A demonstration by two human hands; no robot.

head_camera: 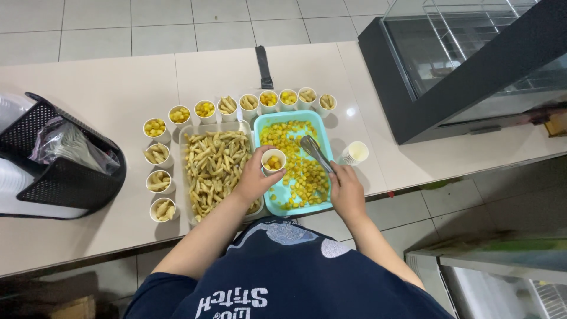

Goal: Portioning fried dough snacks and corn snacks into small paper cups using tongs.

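My left hand (255, 178) holds a small paper cup (273, 160) with a few yellow balls in it, over the left side of a turquoise tray (260, 121) of yellow fried balls. In my right hand (346, 190) are metal tongs (316, 152), their tips resting over the balls in the tray. Left of that tray, a clear tray (184, 131) is heaped with finger-shaped fried sticks (214, 162). Filled paper cups (248, 104) line the counter behind and to the left of both trays.
A stack of empty paper cups (355, 153) lies right of the turquoise tray. A black mesh basket (65, 180) with plastic-wrapped items stands at the far left of the counter. A glass display case (466, 59) fills the back right. A black handle (263, 66) lies behind the cups.
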